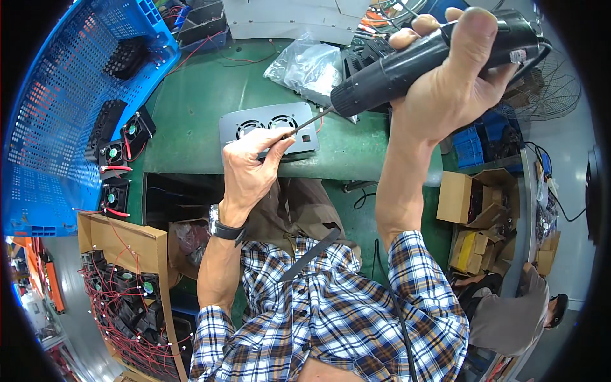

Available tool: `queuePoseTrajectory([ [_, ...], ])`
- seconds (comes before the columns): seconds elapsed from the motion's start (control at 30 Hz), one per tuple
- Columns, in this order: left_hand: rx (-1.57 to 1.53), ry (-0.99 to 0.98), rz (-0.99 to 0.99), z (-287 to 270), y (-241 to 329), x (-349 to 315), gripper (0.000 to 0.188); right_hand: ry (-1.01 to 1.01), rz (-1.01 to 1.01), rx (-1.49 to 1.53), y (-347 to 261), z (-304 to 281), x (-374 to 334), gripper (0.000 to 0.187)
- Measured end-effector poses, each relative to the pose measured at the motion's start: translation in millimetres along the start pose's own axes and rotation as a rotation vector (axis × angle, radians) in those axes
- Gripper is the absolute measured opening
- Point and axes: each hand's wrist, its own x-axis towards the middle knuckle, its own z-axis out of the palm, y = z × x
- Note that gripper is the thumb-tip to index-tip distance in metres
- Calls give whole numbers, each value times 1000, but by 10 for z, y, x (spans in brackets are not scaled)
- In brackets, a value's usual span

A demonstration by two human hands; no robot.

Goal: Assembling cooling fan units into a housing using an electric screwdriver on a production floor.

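My right hand (445, 95) is wrapped round a black electric screwdriver (388, 75), raised at the right and slanting down to the left. Its thin metal bit (312, 122) runs down to the fingertips of my left hand (251, 167). Thumb and forefinger of that hand pinch together at the bit's tip; whatever is between them is too small to make out. Beneath and behind the left fingers lies a grey metal panel (309, 143) with two round fan openings, flat on the green bench (197, 114). The left hand covers part of its near edge.
A clear plastic bag (305, 67) lies beyond the panel. To the left stands a blue perforated crate (57, 127), with several small black fans (135, 130) beside it. A cardboard box (162, 267) holds more wired fans. Cartons (458, 197) and another person (509, 312) are at right.
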Motion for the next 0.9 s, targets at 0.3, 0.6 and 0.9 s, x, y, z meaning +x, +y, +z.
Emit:
queuePoseTrajectory([
  [0.3, 37, 11, -56, 17, 30, -30, 15, -128, 43, -53, -9, -33, -67, 39],
  [0.6, -257, 32, -210, 106, 19, -101, 17, -63, 102, -65, 28, -1, 21, 37],
  [0.9, -189, -171, -105, 94, -85, -98, 19, -143, 56, -39, 163, -109, 35, 39],
])
